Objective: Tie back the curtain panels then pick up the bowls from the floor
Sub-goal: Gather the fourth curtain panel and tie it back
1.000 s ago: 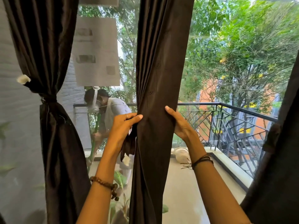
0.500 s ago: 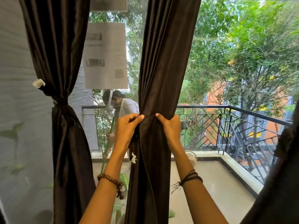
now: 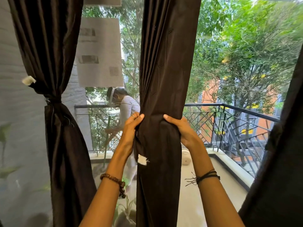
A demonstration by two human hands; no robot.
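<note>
A dark brown middle curtain panel [image 3: 165,63] hangs straight in front of me. My left hand [image 3: 130,130] and my right hand [image 3: 182,130] grip it from either side at mid height and squeeze it into a narrow bunch. A dark tie strip with a white tag [image 3: 141,158] hangs from under my left hand. The left curtain panel [image 3: 54,46] is bound at its waist by a tie [image 3: 53,100]. A third dark panel [image 3: 282,161] fills the right edge. No bowls are in view.
Behind the glass lies a balcony with a black metal railing [image 3: 237,112] and a pale floor [image 3: 191,202]. A person [image 3: 127,105] bends over there. A white round object [image 3: 186,157] sits on the balcony floor. Trees stand beyond.
My hands have closed in from the panel's edges and now bunch the middle curtain tightly between them. The view has shifted slightly left.
</note>
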